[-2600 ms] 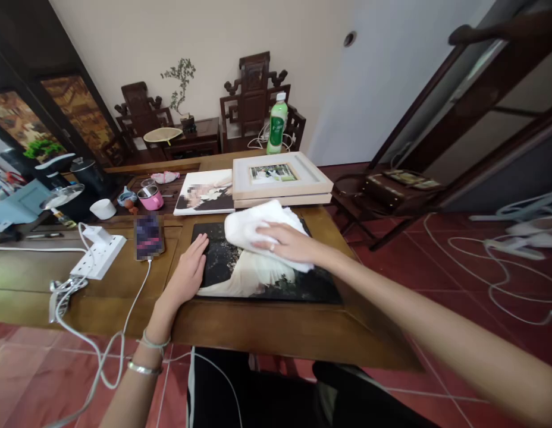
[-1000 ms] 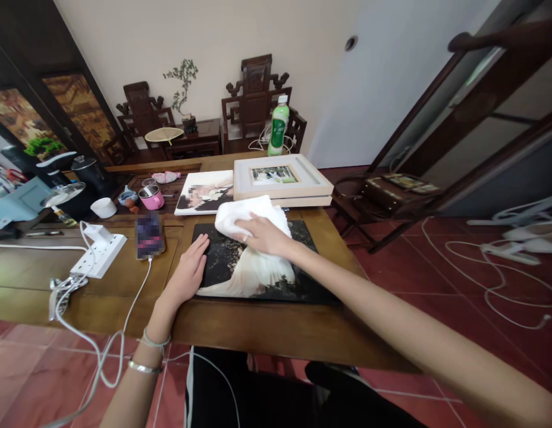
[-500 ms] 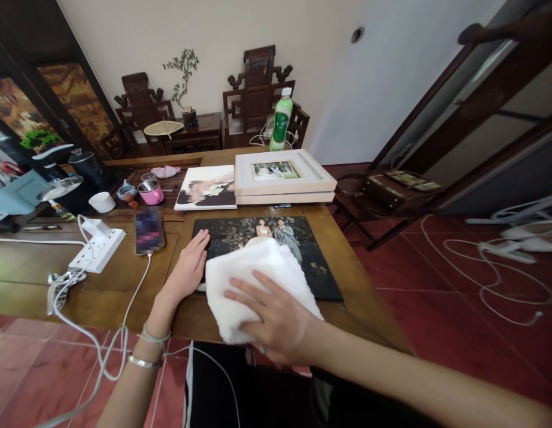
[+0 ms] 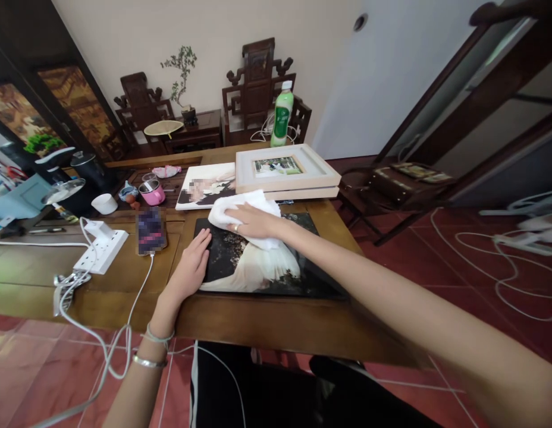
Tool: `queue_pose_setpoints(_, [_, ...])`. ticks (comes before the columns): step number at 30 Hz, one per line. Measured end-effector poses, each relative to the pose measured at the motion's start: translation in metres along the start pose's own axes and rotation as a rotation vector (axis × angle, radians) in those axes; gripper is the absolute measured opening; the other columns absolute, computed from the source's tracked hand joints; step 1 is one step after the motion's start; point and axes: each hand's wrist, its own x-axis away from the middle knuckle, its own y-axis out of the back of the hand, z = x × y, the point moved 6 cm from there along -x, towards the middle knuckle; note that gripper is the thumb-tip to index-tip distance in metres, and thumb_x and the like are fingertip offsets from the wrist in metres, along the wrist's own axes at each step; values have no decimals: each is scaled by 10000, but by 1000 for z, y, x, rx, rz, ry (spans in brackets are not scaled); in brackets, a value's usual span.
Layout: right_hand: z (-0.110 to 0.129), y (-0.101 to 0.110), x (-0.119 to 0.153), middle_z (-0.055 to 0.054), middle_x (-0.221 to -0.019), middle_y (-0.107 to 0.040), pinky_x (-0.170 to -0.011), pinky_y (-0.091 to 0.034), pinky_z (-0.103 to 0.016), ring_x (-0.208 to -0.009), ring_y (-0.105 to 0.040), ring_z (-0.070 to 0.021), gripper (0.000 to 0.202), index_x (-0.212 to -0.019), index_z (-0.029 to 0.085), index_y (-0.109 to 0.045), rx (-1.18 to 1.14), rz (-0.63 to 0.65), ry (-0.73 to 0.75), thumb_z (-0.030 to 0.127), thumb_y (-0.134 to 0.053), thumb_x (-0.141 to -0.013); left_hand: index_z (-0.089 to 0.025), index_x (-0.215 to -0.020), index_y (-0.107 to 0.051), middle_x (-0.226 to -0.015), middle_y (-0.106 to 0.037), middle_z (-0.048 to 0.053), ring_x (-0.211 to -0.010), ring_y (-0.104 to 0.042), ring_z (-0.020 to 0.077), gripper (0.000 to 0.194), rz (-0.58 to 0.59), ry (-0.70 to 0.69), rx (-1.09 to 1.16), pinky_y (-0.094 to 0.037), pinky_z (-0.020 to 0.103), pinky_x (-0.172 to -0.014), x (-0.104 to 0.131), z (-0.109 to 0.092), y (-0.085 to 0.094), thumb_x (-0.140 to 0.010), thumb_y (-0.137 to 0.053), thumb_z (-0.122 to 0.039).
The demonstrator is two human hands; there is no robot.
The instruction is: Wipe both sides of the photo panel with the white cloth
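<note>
At the near edge of the bench (image 4: 253,318), a dark photo panel (image 4: 311,270) lies flat, its face up and showing part of a long pale dress. The left hand (image 4: 192,264) is open, palm down, with its fingers extended over the left edge of the panel. The right hand (image 4: 253,222) rests on top of a white cloth (image 4: 219,214), which lies bunched over the upper part of the panel; its fingers are extended, and whether they grip the cloth cannot be told. Directly behind the panel are a white-edged photo print (image 4: 204,189) and, touching or just beside it, a stack of two pale frames (image 4: 318,169). A green bottle (image 4: 281,119) stands upright behind the stack. To the left of the panel lie a phone (image 4: 151,232), with a white cable (image 4: 141,291) attached, and a white power strip (image 4: 102,252). A pink cup (image 4: 153,195) and a white cup (image 4: 104,204) are located beyond these.
</note>
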Motion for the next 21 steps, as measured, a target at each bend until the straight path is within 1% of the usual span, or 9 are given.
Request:
queue_pose_setpoints(1, [0, 1, -1, -188, -1312, -545, -986, -375, -517, -1237, -475, -325, 353, -1226, 119, -519, 2, -3, -3, 210, -372, -918, -140, -1377, -428, -1496, -365, 131, -1413, -277, 218, 451, -5, 0, 1, -237, 453, -1160, 0, 0, 0, -962, -302, -267])
queue_pose_setpoints(3, [5, 0, 3, -194, -1324, -531, -977, -375, -523, -1237, -472, -335, 356, -1213, 125, -533, 12, -4, -2, 180, -395, -889, -146, -1374, -431, -1495, -367, 127, -1409, -286, 218, 448, -18, -2, 6, -241, 452, -1159, 0, 0, 0, -960, -311, -266])
queue_pose_setpoints(5, [17, -3, 13, -204, -1353, -501, -1018, -311, -562, -1304, -388, -350, 374, -1195, 128, -555, 41, 1, 23, 143, -452, -835, -152, -1371, -437, -1491, -376, 122, -1406, -293, 220, 446, -29, -2, 14, -242, 453, -1159, -1, 0, 0, -957, -316, -265])
queue_pose_setpoints(8, [41, -9, 32, -216, -1336, -515, -1033, -244, -628, -1364, -279, -368, 414, -1186, 125, -574, 112, 29, 79, 114, -502, -778, -148, -1363, -449, -1475, -404, 120, -1396, -316, 218, 446, -50, 18, 40, -240, 445, -1161, -2, -1, 1, -959, -317, -284])
queue_pose_setpoints(10, [57, -12, 43, -204, -1359, -502, -1016, -234, -672, -1378, -237, -385, 427, -1180, 130, -583, 135, 46, 122, 97, -502, -762, -133, -1360, -453, -1471, -410, 124, -1385, -339, 211, 458, -82, 47, 74, -242, 425, -1162, -2, -2, 3, -963, -314, -315])
queue_pose_setpoints(13, [80, -16, 57, -156, -1416, -461, -1011, -201, -712, -1386, -204, -400, 423, -1136, 153, -615, 101, 57, 193, 76, -500, -736, -117, -1369, -442, -1465, -419, 124, -1366, -373, 208, 500, -144, 106, 148, -252, 409, -1159, -1, -3, 9, -971, -289, -376])
queue_pose_setpoints(17, [104, -22, 72, -102, -1440, -447, -1041, -148, -704, -1391, -213, -369, 437, -1114, 206, -629, 26, 79, 336, 100, -520, -705, -138, -1408, -397, -1471, -413, 92, -1373, -361, 202, 558, -186, 149, 227, -244, 399, -1163, 1, -3, 13, -978, -225, -449])
queue_pose_setpoints(19, [113, -23, 81, -69, -1445, -446, -1059, -146, -679, -1398, -213, -340, 468, -1108, 231, -627, -30, 102, 416, 99, -527, -670, -126, -1426, -370, -1473, -409, 93, -1378, -352, 198, 596, -185, 130, 242, -244, 381, -1167, 2, -3, 14, -978, -187, -475])
queue_pose_setpoints(21, [119, -21, 93, -52, -1434, -463, -1075, -150, -657, -1401, -216, -318, 496, -1090, 240, -629, -103, 123, 465, 88, -524, -630, -117, -1419, -383, -1467, -418, 92, -1377, -354, 196, 619, -177, 101, 231, -244, 374, -1169, 3, -4, 15, -978, -154, -485])
